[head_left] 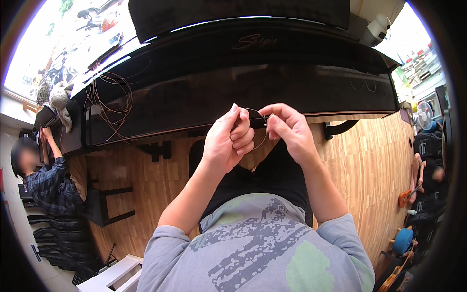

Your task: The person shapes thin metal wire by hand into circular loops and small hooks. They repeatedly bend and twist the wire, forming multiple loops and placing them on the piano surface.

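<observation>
Thin metal wire bent into a small loop [260, 127] sits between both hands, held up in front of the closed black upright piano [243, 78] and above the person's lap. Left hand [227, 141] has fingers curled w/ thumb and forefinger pinching the loop's left side near the top; right hand [288, 130] pinches its right end, thumb against fingertips, other fingers bent. Hands almost touching, w/ the loop arcing across the gap; more coppery wire coils [111, 100] lie well apart on the piano's left end.
</observation>
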{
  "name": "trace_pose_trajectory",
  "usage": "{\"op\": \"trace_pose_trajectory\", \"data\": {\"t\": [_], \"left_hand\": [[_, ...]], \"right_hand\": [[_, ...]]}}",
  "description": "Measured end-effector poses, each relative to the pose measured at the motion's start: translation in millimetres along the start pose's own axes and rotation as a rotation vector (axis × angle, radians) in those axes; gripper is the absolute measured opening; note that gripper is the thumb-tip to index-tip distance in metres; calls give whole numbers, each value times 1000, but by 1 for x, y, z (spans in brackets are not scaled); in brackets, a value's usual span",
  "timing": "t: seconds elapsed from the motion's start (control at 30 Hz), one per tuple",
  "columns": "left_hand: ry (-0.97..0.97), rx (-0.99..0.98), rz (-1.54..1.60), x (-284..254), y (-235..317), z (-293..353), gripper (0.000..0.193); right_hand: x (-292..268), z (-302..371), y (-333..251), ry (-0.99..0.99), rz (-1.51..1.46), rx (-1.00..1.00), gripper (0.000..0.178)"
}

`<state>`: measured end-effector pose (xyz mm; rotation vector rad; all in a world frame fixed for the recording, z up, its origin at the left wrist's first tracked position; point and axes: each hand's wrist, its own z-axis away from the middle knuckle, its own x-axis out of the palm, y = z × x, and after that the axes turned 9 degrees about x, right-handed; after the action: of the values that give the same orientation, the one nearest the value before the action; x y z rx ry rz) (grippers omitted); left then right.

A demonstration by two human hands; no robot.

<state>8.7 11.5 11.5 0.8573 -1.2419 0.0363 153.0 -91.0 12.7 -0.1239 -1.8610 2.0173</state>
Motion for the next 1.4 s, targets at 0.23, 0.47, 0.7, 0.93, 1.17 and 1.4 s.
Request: {"op": "trace_pose_trajectory", "data": {"t": [0.23,0.47,0.7,0.93,1.17,1.4], "left_hand": [[-39,-14,-84,0,-2,2,36],[-55,-77,-136,3,3,5,34],[-50,-86,-161,1,6,4,34],[-32,-111,-150,1,4,4,34],[-42,-108,-129,-1,4,2,35],[19,69,-321,-20,-3,-12,44]], "right_hand": [[-7,-8,-6,-39,166,-78,15],[-11,-7,-10,-54,248,-32,9],[-14,-5,-13,-148,20,79,13],[-22,-8,-1,-241,-82,175,15],[-23,-9,-4,-244,-50,156,11],[-31,-11,-6,-105,-57,125,10]]}}
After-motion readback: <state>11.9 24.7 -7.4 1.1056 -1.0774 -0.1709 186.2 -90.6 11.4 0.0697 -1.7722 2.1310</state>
